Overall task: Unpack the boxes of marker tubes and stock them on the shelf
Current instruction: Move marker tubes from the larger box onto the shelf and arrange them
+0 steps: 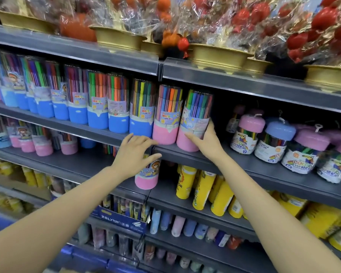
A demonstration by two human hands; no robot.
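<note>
A row of clear marker tubes with blue bases (97,103) lines the grey shelf (264,164), ending in two pink-based tubes. My right hand (206,142) holds the rightmost pink-based tube (195,117), thumb across its front and fingers round its right side, as it stands on the shelf beside the other pink-based tube (166,115). My left hand (133,154) grips the top of another pink-based tube (147,179) with a bear label, held in front of and below the shelf edge. Its upper part is hidden by my hand.
Gold bowls of wrapped fruit (217,54) stand on the top shelf. Marker jars with pink and blue lids (278,142) fill the same shelf's right side. Smaller pink-based tubes (43,142) sit lower left, yellow tubes (203,190) below, and a blue box of pens (122,217) lower still.
</note>
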